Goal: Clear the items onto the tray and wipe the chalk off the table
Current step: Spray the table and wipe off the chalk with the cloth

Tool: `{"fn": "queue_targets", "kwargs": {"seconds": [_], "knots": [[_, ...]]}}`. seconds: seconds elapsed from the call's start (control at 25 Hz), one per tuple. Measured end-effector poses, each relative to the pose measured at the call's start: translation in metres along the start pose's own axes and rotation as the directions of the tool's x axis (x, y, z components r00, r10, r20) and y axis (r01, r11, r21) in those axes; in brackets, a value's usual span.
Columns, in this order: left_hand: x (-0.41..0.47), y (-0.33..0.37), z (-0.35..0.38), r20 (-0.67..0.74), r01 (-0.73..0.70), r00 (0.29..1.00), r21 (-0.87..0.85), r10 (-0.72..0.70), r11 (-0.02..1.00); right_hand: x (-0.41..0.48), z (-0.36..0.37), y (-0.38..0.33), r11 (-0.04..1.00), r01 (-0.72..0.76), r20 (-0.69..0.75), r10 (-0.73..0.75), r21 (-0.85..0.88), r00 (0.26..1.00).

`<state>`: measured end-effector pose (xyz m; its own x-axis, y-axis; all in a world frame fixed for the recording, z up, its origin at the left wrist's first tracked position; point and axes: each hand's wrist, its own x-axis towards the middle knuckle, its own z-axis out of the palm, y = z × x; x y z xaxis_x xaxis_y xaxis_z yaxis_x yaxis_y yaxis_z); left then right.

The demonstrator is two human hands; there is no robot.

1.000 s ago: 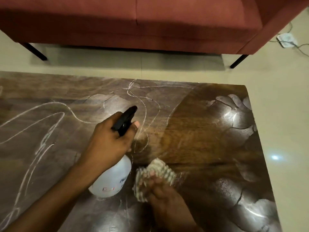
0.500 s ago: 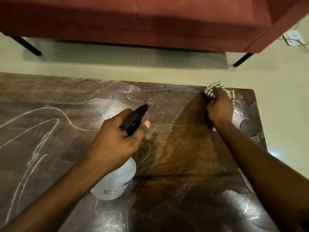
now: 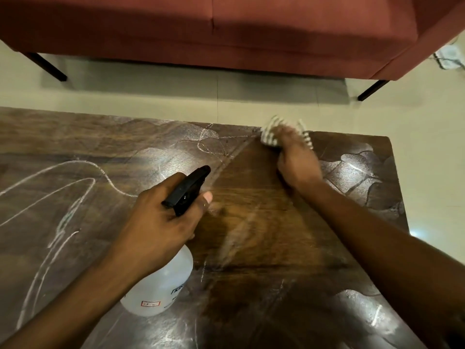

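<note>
My left hand (image 3: 161, 222) grips a white spray bottle (image 3: 161, 285) with a black trigger head (image 3: 187, 188), held over the middle of the dark wooden table (image 3: 251, 235). My right hand (image 3: 297, 162) presses a striped cloth (image 3: 270, 133) onto the table at its far edge. White chalk lines (image 3: 63, 217) cover the left part of the table. A wiped, wet-looking band runs through the middle between my arms. No tray is in view.
A red sofa (image 3: 226, 34) on black legs (image 3: 47, 68) stands beyond the table across a strip of pale floor (image 3: 201, 96). A white power strip with cables (image 3: 450, 57) lies on the floor at the far right. The table's right edge drops to the floor.
My right hand swept the cloth from the near middle of the table up to the far edge, then slid it a little left. The left hand kept holding the bottle.
</note>
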<state>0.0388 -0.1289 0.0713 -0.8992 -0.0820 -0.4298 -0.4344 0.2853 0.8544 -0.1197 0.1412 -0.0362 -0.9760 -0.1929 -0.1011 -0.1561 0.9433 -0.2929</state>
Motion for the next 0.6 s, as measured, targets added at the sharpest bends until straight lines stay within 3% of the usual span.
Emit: {"fn": "queue_targets", "kwargs": {"seconds": [0.04,0.12,0.24,0.32,0.4,0.44,0.48,0.52,0.6], "knots": [[-0.004,-0.001,-0.003,-0.011,0.003,1.000,-0.006,-0.003,1.000,0.019,-0.005,0.005,0.984,-0.171,-0.049,0.173,0.044,0.984],[-0.009,-0.003,-0.007,-0.052,0.038,0.998,-0.029,-0.040,0.999,0.020,0.015,-0.033,0.966,-0.241,-0.096,0.249,0.090,0.964],[-0.013,-0.004,-0.014,-0.087,0.086,0.992,-0.082,-0.093,0.993,-0.044,0.054,-0.124,0.983,0.062,0.116,-0.083,0.173,0.990],[-0.014,-0.004,-0.019,-0.101,0.090,0.990,-0.087,-0.098,0.992,-0.083,0.064,-0.157,0.923,0.321,0.326,-0.376,0.213,0.867],[-0.016,-0.005,-0.024,-0.100,0.071,0.992,-0.053,-0.076,0.996,-0.094,0.063,-0.163,0.782,0.601,0.490,-0.593,0.164,0.639],[-0.017,-0.005,-0.027,-0.092,0.058,0.994,-0.034,-0.060,0.998,-0.092,0.059,-0.161,0.722,0.668,0.536,-0.641,0.178,0.550],[-0.020,-0.005,-0.029,-0.082,0.045,0.996,-0.013,-0.046,0.999,-0.085,0.059,-0.154,0.702,0.684,0.484,-0.678,0.201,0.553],[-0.024,-0.004,-0.033,-0.078,0.034,0.996,0.002,-0.034,0.999,-0.072,0.054,-0.143,0.759,0.627,0.376,-0.641,0.177,0.669],[-0.033,-0.003,-0.041,-0.109,0.010,0.994,0.019,-0.008,1.000,-0.023,0.038,-0.096,0.935,0.346,0.171,-0.353,0.071,0.920]]}}
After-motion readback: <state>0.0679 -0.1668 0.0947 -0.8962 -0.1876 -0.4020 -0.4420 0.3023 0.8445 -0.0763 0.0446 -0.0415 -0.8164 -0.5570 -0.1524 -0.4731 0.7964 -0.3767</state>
